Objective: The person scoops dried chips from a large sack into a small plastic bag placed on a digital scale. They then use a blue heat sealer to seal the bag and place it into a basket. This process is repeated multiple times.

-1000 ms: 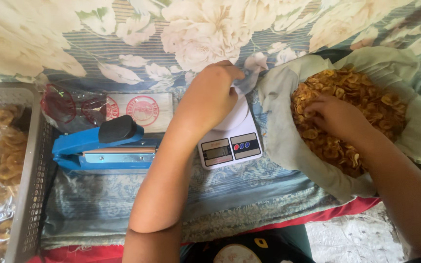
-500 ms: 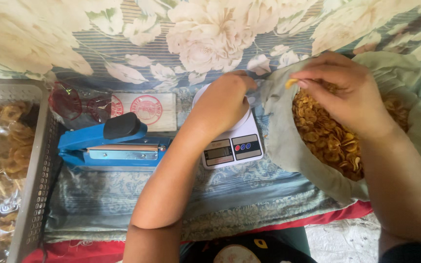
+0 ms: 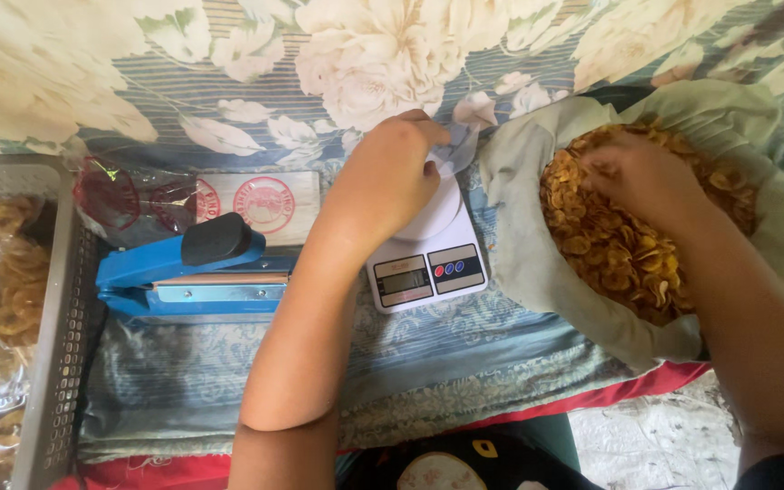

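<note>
A big green sack (image 3: 524, 263) full of yellow chips (image 3: 610, 245) sits on the right, and the right hand (image 3: 637, 177) is curled down in the chips. Left of it, on the small white scale (image 3: 433, 263), the left hand (image 3: 387, 177) pinches a little clear bag (image 3: 460, 145). A blue sealer (image 3: 183, 272) lies further left.

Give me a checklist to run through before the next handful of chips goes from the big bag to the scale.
1. Left hand holds the small clear bag over the scale: ok.
2. Small bag's mouth open: cannot tell, the hand hides it.
3. Right hand is down in the chips: ok.
4. Large bag folded open, chips reachable: ok.
5. Scale display readable: cannot tell, too small.
6. Blue heat sealer lies left of the scale, out of the way: ok.
</note>
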